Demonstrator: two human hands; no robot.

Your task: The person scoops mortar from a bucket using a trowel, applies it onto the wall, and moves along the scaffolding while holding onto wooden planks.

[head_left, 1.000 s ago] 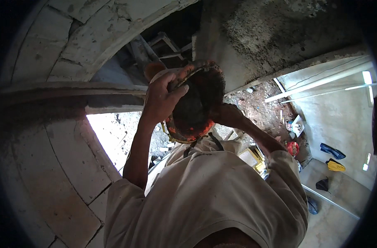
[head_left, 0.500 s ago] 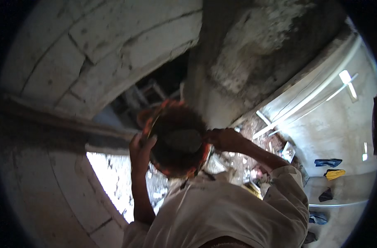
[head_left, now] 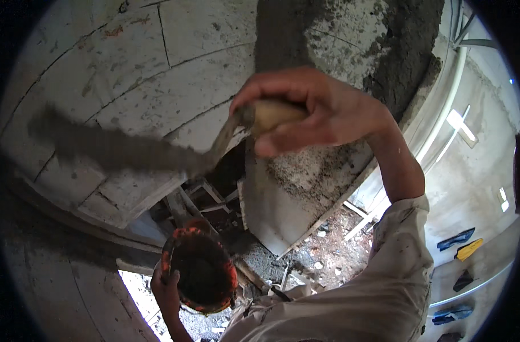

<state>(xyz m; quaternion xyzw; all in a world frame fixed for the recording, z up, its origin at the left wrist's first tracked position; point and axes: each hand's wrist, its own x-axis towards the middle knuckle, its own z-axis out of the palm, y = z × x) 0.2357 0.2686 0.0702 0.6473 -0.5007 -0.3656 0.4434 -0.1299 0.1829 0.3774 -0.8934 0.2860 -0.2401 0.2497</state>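
My right hand [head_left: 320, 111] is raised close to the wall, its fingers wrapped round the wooden handle of a trowel [head_left: 129, 151]. The blade points left and is smeared by motion; it looks coated with grey mortar. Lower down, my left hand [head_left: 166, 292] grips the left rim of an orange bucket [head_left: 230, 282] with a mortar-stained edge. The bucket is tilted, and its inside is too dark to make out well. Ahead of the trowel, wet grey mortar [head_left: 283, 40] covers part of the wall in a band.
A pale block wall [head_left: 134, 45] with dark joints curves across the upper left. Below lies a rubble-strewn floor [head_left: 340, 239] with loose boards. On the right, a white pipe [head_left: 448, 102] runs along a plastered wall, where blue cloths [head_left: 455, 239] and a yellow cloth [head_left: 470, 249] hang.
My right hand has risen from the bucket's right side toward the wall, bringing the trowel into clear view. The bucket, in my left hand, has dropped lower and to the left.
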